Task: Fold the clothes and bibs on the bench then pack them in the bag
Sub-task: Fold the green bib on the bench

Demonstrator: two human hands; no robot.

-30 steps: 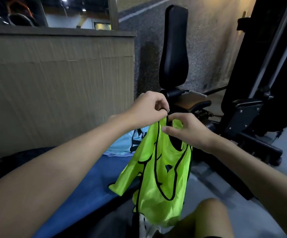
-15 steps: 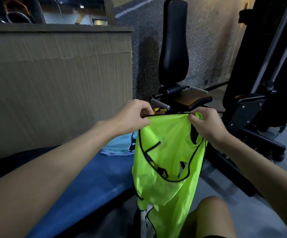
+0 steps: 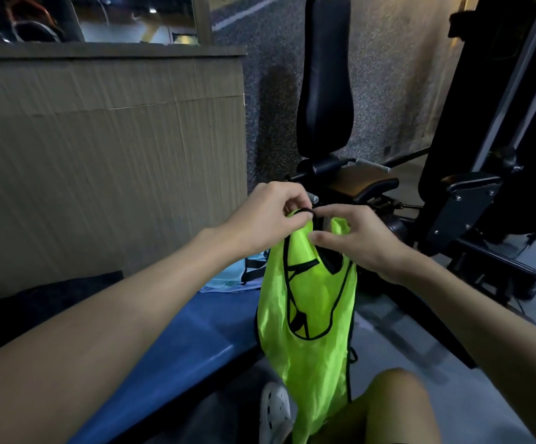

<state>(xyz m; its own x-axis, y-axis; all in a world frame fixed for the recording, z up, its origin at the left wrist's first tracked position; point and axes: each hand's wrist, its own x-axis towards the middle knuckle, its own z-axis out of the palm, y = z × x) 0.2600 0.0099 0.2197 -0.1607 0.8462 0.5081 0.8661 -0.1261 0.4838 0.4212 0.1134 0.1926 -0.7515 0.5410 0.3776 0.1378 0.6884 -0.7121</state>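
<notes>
The left hand [image 3: 273, 216] and right hand [image 3: 358, 243] are pinching the green bib [image 3: 308, 315] by its top straps, hanging it beside the worktop [image 3: 180, 341] edge, probably aligning its halves for folding.

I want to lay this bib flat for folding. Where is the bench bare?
The blue bench is bare from the light blue garment at its far end back toward you, between the dark bundle on the left and the hanging bib. The far end is crowded.

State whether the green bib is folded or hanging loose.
Hanging loose: the bib dangles from the left hand and right hand, unfolded.
</notes>
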